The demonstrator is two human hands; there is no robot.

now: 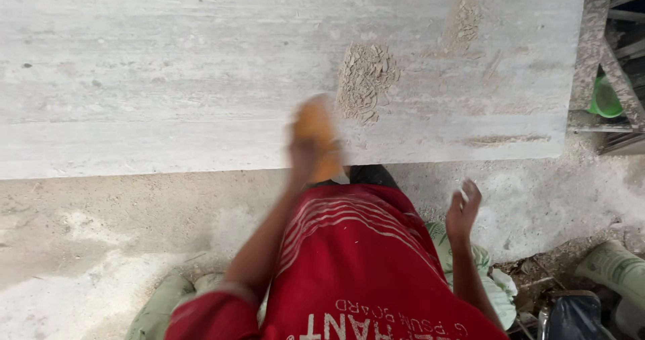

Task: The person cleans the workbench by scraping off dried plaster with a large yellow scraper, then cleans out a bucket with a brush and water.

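Gripping an orange sponge (314, 126), blurred, at the near edge of the grey stone slab (168, 78), the left hand (310, 145) lay at seven o'clock from a crumbly putty patch (366, 81), while the right hand (463, 209) hung loosely curled and empty at four o'clock.

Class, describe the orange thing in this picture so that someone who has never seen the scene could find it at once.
Start at the large pale grey slab filling the top of the view. Follow its near edge towards the middle, where the person's left hand reaches up, blurred by motion. The orange pad-like thing sits in that hand, just left of a patch of cracked brownish paste; it is the only orange item on the grey surface.
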